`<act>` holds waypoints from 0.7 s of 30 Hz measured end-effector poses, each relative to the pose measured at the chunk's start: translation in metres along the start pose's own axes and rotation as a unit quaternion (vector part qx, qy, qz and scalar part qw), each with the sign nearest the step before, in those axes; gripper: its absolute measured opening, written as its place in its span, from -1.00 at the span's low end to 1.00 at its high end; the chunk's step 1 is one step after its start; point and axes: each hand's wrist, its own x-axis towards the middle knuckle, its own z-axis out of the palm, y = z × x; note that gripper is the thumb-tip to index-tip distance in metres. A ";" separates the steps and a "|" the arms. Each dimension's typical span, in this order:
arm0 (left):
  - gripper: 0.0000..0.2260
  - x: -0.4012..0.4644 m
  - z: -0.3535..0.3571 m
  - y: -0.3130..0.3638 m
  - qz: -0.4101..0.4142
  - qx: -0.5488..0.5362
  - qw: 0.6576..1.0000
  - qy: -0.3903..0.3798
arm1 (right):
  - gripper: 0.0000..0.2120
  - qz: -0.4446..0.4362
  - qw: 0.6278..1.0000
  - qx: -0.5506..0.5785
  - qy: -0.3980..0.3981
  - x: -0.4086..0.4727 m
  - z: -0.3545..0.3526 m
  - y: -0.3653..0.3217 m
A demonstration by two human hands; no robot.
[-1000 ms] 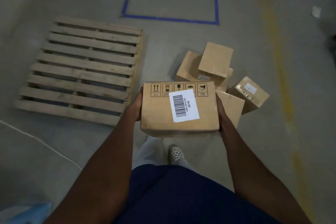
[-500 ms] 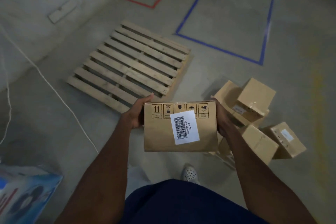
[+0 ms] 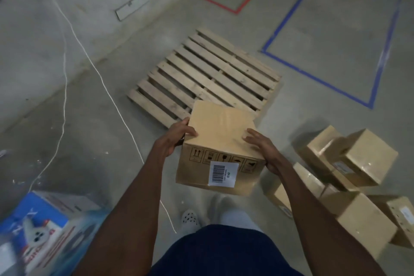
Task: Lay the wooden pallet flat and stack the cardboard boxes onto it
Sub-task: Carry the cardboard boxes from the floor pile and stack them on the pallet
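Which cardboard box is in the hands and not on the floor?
The box with the barcode label, gripped by left hand and right hand; the other boxes lie piled on the floor.

Warehouse floor

Taped bays (image 3: 331, 36) are marking bare concrete; a wooden pallet (image 3: 208, 76) is lying beside piled cartons (image 3: 349, 177).
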 end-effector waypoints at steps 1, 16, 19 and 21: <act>-0.50 0.011 -0.013 0.006 0.003 0.013 1.000 0.004 | -0.30 -0.003 1.000 -0.008 0.008 0.012 0.010 -0.009; -0.29 0.176 -0.200 0.125 0.034 0.091 0.992 0.075 | -0.18 -0.024 1.000 0.006 0.002 0.242 0.120 -0.151; -0.39 0.210 -0.230 0.155 0.026 0.109 0.992 0.061 | -0.13 -0.019 1.000 0.016 0.013 0.270 0.133 -0.183; -0.34 0.237 -0.249 0.176 0.022 0.134 0.990 0.042 | -0.11 -0.011 0.999 0.003 0.033 0.293 0.141 -0.201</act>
